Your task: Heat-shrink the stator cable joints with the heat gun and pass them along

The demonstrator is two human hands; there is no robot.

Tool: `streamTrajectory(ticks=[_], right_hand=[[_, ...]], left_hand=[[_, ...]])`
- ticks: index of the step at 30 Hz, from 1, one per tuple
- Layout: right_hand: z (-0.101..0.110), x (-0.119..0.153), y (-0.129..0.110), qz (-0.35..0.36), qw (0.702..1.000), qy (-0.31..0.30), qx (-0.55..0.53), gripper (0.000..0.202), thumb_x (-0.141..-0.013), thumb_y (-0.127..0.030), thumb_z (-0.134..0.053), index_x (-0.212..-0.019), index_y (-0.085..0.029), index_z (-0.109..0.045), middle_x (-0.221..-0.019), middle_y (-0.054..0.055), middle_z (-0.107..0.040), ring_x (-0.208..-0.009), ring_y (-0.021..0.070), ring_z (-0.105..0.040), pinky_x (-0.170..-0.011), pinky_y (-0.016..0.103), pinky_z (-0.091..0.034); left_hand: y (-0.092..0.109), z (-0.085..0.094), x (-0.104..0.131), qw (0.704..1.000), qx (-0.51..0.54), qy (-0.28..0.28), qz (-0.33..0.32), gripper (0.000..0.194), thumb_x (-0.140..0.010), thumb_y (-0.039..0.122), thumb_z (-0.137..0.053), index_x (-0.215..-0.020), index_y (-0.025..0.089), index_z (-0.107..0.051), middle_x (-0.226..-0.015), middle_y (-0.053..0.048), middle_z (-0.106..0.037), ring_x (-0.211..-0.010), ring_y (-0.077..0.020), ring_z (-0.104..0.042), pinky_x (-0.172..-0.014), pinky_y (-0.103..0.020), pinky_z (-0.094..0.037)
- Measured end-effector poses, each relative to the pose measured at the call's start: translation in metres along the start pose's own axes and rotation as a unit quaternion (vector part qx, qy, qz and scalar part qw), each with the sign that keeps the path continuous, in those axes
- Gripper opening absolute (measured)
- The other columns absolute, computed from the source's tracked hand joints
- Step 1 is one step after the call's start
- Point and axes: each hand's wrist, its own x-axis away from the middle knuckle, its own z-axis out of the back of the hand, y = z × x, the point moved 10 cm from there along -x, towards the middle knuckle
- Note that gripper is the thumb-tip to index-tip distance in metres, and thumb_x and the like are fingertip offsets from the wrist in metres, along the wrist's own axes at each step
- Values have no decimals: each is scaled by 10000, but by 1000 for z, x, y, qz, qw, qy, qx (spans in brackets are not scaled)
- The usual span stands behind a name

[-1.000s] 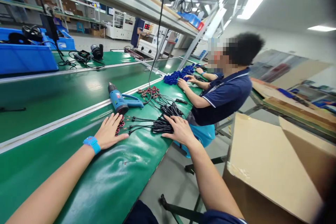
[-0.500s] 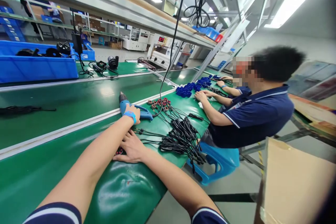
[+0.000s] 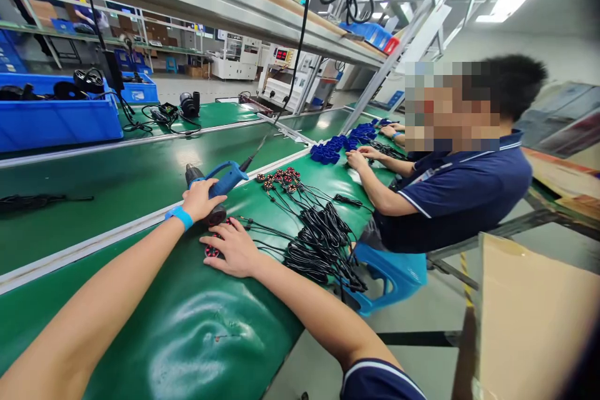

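Observation:
My left hand, with a blue wristband, grips a blue corded power tool and holds it tilted just above the green bench. My right hand lies flat on small red motors with black leads, fingers spread. A tangle of black cables lies right of that hand. More red motors sit in a cluster farther along the bench.
A co-worker in a dark blue shirt sits to my right, hands near blue parts. A green conveyor belt runs behind the bench. Blue bins stand at the far left. A cardboard box stands at the right.
My left hand went from flat on the bench to the blue tool, grasped it and lifted it. My right hand moved left from the cable bundle onto the motors.

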Motion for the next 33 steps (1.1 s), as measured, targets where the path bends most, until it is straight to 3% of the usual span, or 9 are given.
streamTrajectory(ticks=[8, 14, 18, 20, 22, 24, 28, 30, 33], right_hand=[[33, -17, 120, -136, 988, 25, 63, 446, -1052, -523, -493, -1367, -219, -581, -1399, 135, -545, -1316, 283, -488, -1178, 591, -256], [60, -27, 183, -163, 980, 17, 110, 335, -1030, -391, -586, -1268, -156, -613, -1362, 109, -574, -1279, 273, -538, -1102, 529, -431], [76, -34, 218, -229, 962, 24, 149, 428, -1033, -370, -547, -1366, -101, -549, -1395, 181, -553, -1346, 310, -484, -1132, 551, -395], [85, -28, 219, -254, 953, 31, 163, 503, -1041, -402, -500, -1414, -64, -503, -1433, 230, -512, -1384, 345, -437, -1151, 591, -349], [88, -8, 203, -265, 948, 30, 175, 533, -1040, -444, -482, -1422, -74, -501, -1438, 239, -509, -1392, 367, -423, -1152, 640, -310], [86, 29, 172, -266, 945, 25, 189, 555, -1016, -492, -527, -1432, -126, -508, -1459, 223, -497, -1408, 388, -394, -1145, 696, -260], [73, 126, 121, -307, 920, 24, 244, 695, -917, -587, -661, -1504, -276, -457, -1607, 201, -280, -1457, 469, -264, -1062, 796, -240], [70, 163, 123, -354, 894, 17, 272, 523, -995, -528, -560, -1480, -343, -491, -1611, 175, -286, -1448, 444, -303, -1045, 744, -319], [69, 184, 155, -383, 880, -12, 281, 435, -1063, -378, -437, -1497, -405, -454, -1614, 134, -303, -1443, 373, -340, -1058, 647, -366]], left_hand=[[0, -7, 7, 998, 36, -5, -42, 549, -883, 494, -627, -1365, 244, -542, -1371, -96, -611, -1333, -298, -491, -1128, -473, -403], [6, -15, 5, 999, 30, -9, -37, 510, -885, 457, -660, -1341, 246, -566, -1383, -112, -597, -1330, -314, -489, -1128, -525, -377], [14, -18, 4, 999, 20, -14, -29, 507, -893, 458, -677, -1324, 209, -581, -1366, -116, -588, -1320, -308, -494, -1137, -556, -353], [17, -18, 4, 999, 17, -16, -30, 493, -905, 455, -669, -1320, 204, -582, -1360, -107, -588, -1325, -299, -489, -1148, -556, -340], [19, -18, 6, 999, 19, -18, -32, 487, -910, 448, -663, -1324, 205, -579, -1359, -102, -588, -1329, -294, -485, -1155, -547, -331], [19, -17, 7, 999, 24, -16, -32, 495, -906, 442, -667, -1330, 205, -573, -1374, -104, -582, -1339, -294, -478, -1157, -538, -326], [16, -18, 6, 999, 35, -15, -31, 482, -886, 423, -679, -1317, 224, -588, -1384, -108, -591, -1346, -304, -480, -1146, -528, -324], [15, -19, 5, 999, 36, -16, -30, 481, -871, 417, -688, -1307, 235, -599, -1368, -107, -607, -1332, -311, -493, -1137, -521, -323], [14, -21, 3, 999, 32, -16, -29, 499, -858, 419, -689, -1311, 230, -600, -1359, -110, -615, -1334, -327, -487, -1143, -522, -304]])
